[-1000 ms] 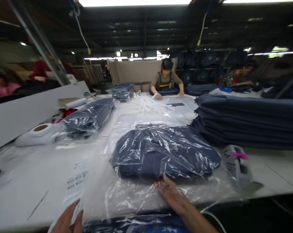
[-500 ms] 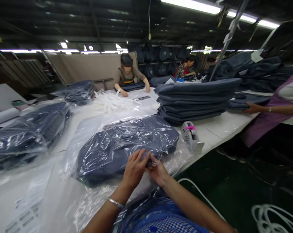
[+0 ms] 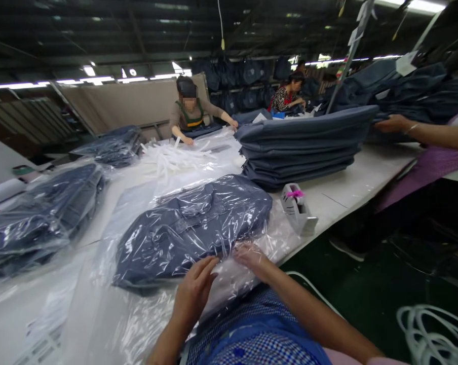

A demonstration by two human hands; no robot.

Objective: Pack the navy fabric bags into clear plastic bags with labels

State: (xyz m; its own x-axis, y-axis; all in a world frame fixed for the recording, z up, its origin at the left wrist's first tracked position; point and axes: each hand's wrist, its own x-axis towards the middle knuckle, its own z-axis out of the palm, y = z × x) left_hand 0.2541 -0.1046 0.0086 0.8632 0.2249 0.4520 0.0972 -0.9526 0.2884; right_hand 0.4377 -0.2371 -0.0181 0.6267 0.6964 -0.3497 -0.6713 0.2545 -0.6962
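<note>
A folded dark blue garment in a clear plastic bag (image 3: 191, 228) lies on the white table (image 3: 350, 187) in front of me. My left hand (image 3: 193, 291) rests on the loose open end of the bag near the table's front edge, fingers bent and pressing the plastic. My right hand (image 3: 254, 258) lies beside it to the right, fingers flat on the same flap of plastic. Both hands touch the bag's near edge, just short of the garment.
A tape dispenser (image 3: 297, 208) stands right of the bag. A stack of folded blue garments (image 3: 301, 147) sits behind it, touched by a co-worker's hand (image 3: 394, 123). More bagged garments (image 3: 42, 213) lie at the left. Another person (image 3: 191, 111) works at the far end. White cable (image 3: 434, 334) coils on the floor.
My hands have slid back from the garment's top toward me, onto the bag's loose flap. The view has shifted slightly; the co-worker's hand has risen to the stack's top.
</note>
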